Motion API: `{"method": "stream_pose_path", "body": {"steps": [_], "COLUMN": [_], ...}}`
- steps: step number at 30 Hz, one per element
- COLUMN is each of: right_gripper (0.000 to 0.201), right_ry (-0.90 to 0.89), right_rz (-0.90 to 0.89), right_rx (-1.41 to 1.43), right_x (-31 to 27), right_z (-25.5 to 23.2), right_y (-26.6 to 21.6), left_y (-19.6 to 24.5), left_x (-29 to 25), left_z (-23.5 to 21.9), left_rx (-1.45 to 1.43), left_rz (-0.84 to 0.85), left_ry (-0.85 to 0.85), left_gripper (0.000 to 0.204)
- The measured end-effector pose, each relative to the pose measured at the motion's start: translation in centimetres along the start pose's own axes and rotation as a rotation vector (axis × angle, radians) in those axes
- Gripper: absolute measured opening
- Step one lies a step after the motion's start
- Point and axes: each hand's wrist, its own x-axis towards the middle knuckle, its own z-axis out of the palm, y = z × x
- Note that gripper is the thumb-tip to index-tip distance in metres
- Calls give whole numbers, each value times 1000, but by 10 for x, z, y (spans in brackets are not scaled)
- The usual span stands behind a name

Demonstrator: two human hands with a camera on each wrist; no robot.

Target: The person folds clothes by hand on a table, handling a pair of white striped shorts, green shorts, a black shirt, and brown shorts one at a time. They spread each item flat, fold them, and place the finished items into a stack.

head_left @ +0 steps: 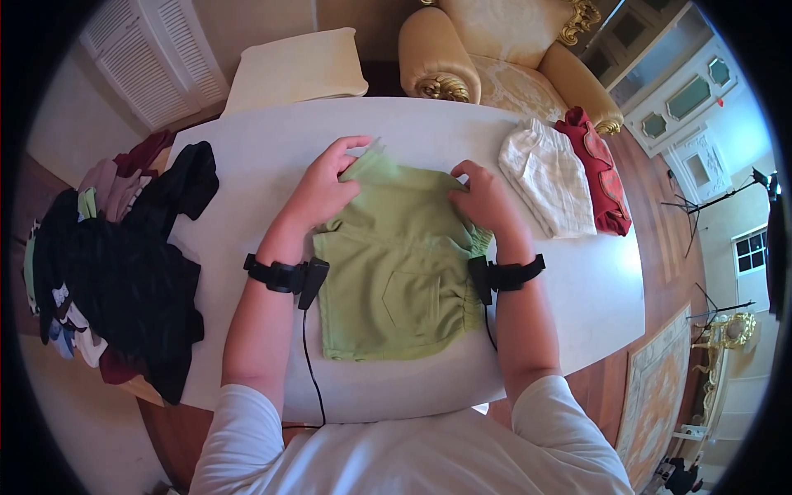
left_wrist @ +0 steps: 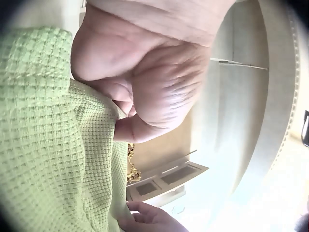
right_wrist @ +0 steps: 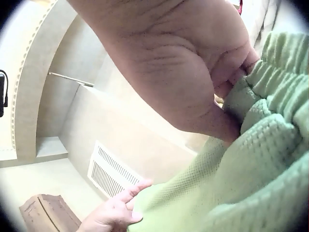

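A pair of pale green shorts (head_left: 388, 272) lies on the white table in front of me, its elastic waistband toward the right and a back pocket (head_left: 412, 299) facing up. My left hand (head_left: 326, 186) pinches the far left part of the cloth, where the raised corner looks blurred. On the far right, my right hand (head_left: 491, 202) grips the shorts near the waistband. The right wrist view shows thumb and fingers closed on the fabric beside the gathered elastic (right_wrist: 285, 72). In the left wrist view, waffle-textured cloth (left_wrist: 43, 130) hangs from the left fingers.
Folded white shorts (head_left: 544, 177) and a folded red garment (head_left: 598, 173) lie on the table (head_left: 577, 280) at the right. A loose heap of dark clothes (head_left: 124, 272) covers the left side. A gold armchair (head_left: 511, 49) and a cream stool (head_left: 297, 66) stand beyond.
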Motion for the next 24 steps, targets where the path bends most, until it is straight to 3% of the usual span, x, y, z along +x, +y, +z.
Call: {"method": "stream_pose_path", "body": {"steps": [4, 9, 16, 24], "right_gripper": [41, 48, 60, 76], "right_ry": [-6, 22, 83, 48], "right_rz": [87, -120, -307, -256], "right_rx": [-16, 68, 213, 357], "right_x": [-1, 1, -2, -10], "right_z": [-5, 1, 6, -4], "right_y": [0, -2, -19, -43], "left_y": [-2, -18, 13, 33], "left_x": [-1, 2, -2, -8], "left_z": [0, 1, 10, 18], "left_rx": [129, 93, -100, -54], "left_rz": [-53, -75, -6, -41], "left_ry": [38, 50, -8, -133], "left_gripper": [62, 60, 67, 76]}}
